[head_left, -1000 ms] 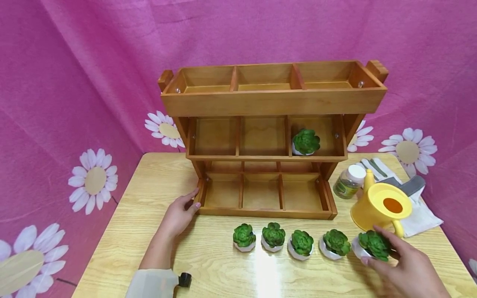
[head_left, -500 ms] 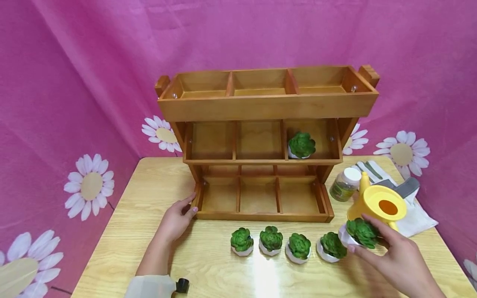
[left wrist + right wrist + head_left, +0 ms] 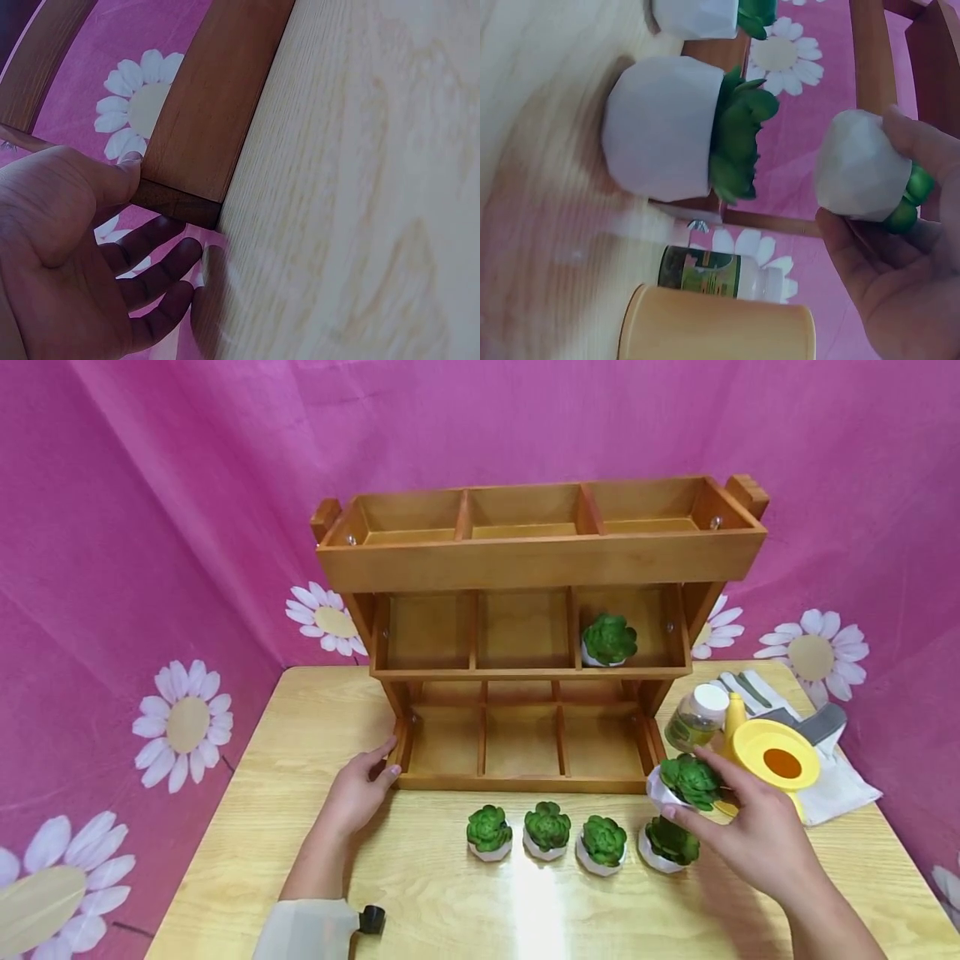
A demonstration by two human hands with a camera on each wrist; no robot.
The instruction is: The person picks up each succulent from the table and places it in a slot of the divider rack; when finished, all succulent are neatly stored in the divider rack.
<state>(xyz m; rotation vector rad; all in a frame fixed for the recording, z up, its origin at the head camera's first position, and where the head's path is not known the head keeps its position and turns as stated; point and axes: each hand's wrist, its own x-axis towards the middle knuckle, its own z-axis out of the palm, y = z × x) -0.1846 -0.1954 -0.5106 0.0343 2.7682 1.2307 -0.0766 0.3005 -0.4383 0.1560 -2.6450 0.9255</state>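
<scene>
My right hand (image 3: 757, 827) pinches a potted succulent (image 3: 688, 781) by its faceted white pot between thumb and fingers. In the head view it hangs tilted near the front right corner of the wooden shelf (image 3: 525, 783); in the right wrist view the held pot (image 3: 861, 166) is off the table. At the bottom tier's left end, my left hand (image 3: 356, 792) grips the shelf corner (image 3: 180, 204), thumb against it and the other fingers loosely bent. Several potted succulents (image 3: 547, 827) stand in a row before the shelf. Another succulent (image 3: 609, 639) sits in the middle tier's right compartment.
Right of the shelf stand a jar with a white lid (image 3: 697, 717) and a yellow watering can (image 3: 776, 758). Behind them lie white and grey gloves (image 3: 840, 785). A pink daisy-print cloth (image 3: 525, 418) hangs around the wooden table (image 3: 450, 910).
My right hand has lifted the rightmost succulent off the table and carried it left and toward the shelf. My left hand stays at the shelf corner.
</scene>
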